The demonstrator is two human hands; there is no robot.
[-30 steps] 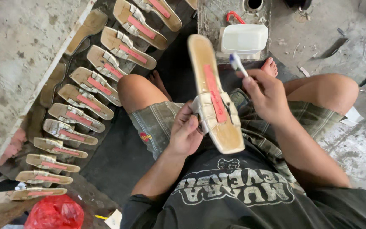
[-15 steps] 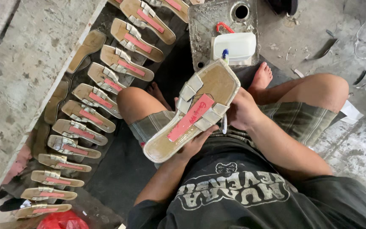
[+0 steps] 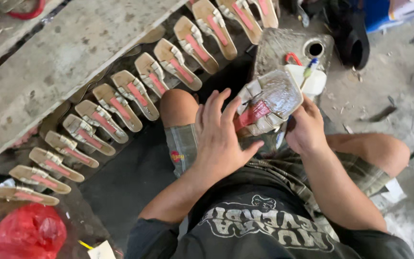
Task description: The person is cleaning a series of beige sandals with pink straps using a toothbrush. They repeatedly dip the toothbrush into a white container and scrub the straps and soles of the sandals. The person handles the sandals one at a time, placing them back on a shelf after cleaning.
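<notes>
Above the person's lap, a sandal is held between both hands. Its long axis runs from lower left to upper right, and the wider, glossy end points up and away from the body, toward a grey block with a round hole. The red strip and the pale straps of the sandal lie at the lower left end, which is nearer to the left hand.

This left hand is open, with the fingers spread; the palm and thumb press against the strap end of the sandal, so it supports more than it grips. On the other side, the right hand is closed around the edge of the sandal. A thin brush with a blue and white tip stands up just beside this hand, but I cannot tell if the fingers grip it.

Behind the sandal, a white tub with a red handle sits on the grey block. To the left, a row of sandals of the same kind leans along a concrete ledge. A red bag lies in the lower left corner
</notes>
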